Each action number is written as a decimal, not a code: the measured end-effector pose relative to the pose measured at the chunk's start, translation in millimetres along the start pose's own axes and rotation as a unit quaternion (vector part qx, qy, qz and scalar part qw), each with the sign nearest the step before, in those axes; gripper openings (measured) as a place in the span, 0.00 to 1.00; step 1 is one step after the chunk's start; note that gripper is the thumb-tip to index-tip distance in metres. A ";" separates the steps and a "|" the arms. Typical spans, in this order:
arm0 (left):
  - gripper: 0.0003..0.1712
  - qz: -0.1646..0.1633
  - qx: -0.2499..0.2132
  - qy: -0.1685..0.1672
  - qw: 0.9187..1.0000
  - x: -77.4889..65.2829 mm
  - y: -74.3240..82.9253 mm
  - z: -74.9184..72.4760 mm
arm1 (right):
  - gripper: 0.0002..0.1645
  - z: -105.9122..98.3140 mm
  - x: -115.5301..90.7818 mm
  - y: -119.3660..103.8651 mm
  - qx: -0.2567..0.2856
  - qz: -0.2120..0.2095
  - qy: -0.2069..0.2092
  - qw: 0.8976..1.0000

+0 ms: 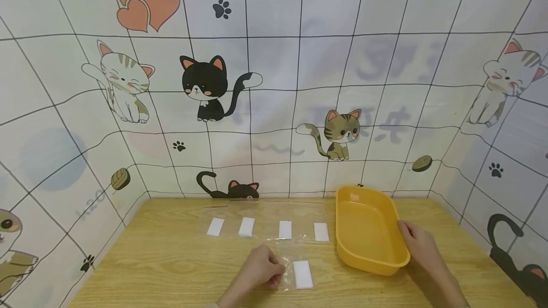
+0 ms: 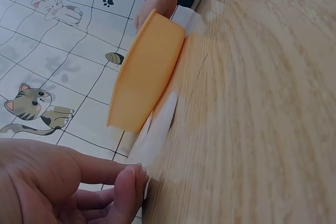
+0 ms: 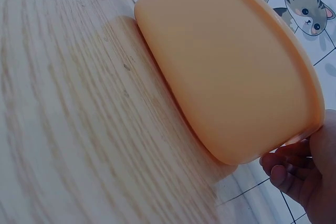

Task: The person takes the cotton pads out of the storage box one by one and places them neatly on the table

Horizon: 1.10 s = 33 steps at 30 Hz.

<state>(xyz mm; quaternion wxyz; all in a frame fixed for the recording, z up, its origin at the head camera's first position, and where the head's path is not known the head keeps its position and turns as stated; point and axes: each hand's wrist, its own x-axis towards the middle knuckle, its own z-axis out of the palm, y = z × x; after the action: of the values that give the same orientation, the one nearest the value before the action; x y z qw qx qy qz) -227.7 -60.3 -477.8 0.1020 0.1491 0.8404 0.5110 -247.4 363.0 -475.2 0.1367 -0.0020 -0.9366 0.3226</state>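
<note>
My left hand (image 1: 263, 266) pinches the left edge of a small clear plastic bag (image 1: 288, 277) between thumb and fingers. A white rectangular piece (image 1: 303, 274) lies at the right part of that bag, on the table; in the left wrist view, the pinched plastic (image 2: 152, 142) stretches away from the fingertips. My right hand (image 1: 421, 247) grips the right rim of a yellow plastic tray (image 1: 369, 236), thumb on top. From the right wrist view, the fingers (image 3: 289, 174) curl under the tray's rim. The tray's inside shows nothing in it.
Behind my left hand, several clear bags with white pieces (image 1: 285, 229) lie in a row along the back of the wooden table (image 1: 171, 260). The tray stands at the row's right end. A cat-printed white cloth (image 1: 274, 108) encloses the table at the back and sides.
</note>
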 end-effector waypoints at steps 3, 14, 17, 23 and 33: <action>0.15 0.004 0.014 0.004 1.000 -0.3 -1.2 -1.8 | 0.32 -0.4 -0.4 0.3 -0.001 -0.003 -0.001 1.000; 0.18 0.023 0.110 0.056 0.992 -4.1 0.9 -3.4 | 0.36 -2.2 1.0 -2.2 -0.001 0.014 -0.019 1.000; 0.21 0.013 0.138 0.071 0.988 -4.6 2.0 -1.8 | 0.37 -2.3 0.6 -2.7 -0.003 0.016 -0.022 1.000; 0.19 0.001 0.170 0.080 0.982 -4.8 2.2 -1.9 | 0.36 -1.8 2.4 -2.5 -0.009 0.014 -0.018 1.000; 0.15 0.016 0.166 0.083 0.983 -5.4 0.4 -2.9 | 0.33 -1.2 2.2 0.3 -0.015 0.001 -0.005 1.000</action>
<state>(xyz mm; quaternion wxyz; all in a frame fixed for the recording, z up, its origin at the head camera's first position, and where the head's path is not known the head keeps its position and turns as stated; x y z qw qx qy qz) -223.5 -64.4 -476.0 -0.0018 0.1343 0.9166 0.3766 -249.2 364.2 -473.9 0.1319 -0.0031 -0.9421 0.3084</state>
